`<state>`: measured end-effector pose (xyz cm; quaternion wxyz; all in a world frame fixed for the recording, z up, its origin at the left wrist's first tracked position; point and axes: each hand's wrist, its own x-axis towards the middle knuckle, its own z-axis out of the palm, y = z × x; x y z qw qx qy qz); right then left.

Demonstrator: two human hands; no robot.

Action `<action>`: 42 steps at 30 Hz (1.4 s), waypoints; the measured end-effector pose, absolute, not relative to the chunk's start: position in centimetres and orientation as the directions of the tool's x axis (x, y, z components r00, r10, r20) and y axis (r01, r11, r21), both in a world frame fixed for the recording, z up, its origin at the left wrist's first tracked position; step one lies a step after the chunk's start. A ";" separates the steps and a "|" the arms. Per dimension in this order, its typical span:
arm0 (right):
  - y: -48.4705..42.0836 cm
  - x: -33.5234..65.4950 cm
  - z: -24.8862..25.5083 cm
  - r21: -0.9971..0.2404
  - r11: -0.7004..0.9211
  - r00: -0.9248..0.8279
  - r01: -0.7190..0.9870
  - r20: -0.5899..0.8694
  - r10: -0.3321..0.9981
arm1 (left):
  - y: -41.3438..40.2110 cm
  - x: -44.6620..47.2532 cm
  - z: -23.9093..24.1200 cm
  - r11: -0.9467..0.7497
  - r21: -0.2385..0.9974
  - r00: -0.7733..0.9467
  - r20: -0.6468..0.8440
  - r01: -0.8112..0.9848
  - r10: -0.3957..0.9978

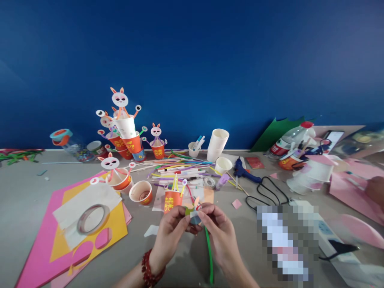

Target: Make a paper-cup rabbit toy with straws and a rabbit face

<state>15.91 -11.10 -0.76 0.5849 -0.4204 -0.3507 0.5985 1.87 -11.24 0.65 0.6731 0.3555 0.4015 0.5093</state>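
My left hand [173, 229] and my right hand [218, 230] meet at the front middle of the table, fingertips pinched. Between them they hold a small paper rabbit head [197, 202] with an upright ear; its exact shape is partly hidden by the fingers. A pale strip [194, 214], possibly tape, lies across it under both thumbs. From below my right hand, a green pipe cleaner [209, 256] runs toward the front edge. Just beyond my hands stands a red paper cup [173, 200] with yellow pipe cleaners and a round white paper disc rising from it.
Finished-looking rabbit cups [129, 142] stand stacked at back left. A tape roll [92, 220] lies on coloured paper [120, 224]. Pens and pipe cleaners [180, 166] spread across the middle. A blue glue gun [246, 173] with a black cord lies right; a person's hand [375, 190] shows far right.
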 end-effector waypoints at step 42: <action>-11.0 16.1 -0.6 -0.968 0.231 0.161 0.097 0.245 0.956 | -11.3 1.3 1.1 0.161 0.949 0.105 -0.138 -0.270 0.985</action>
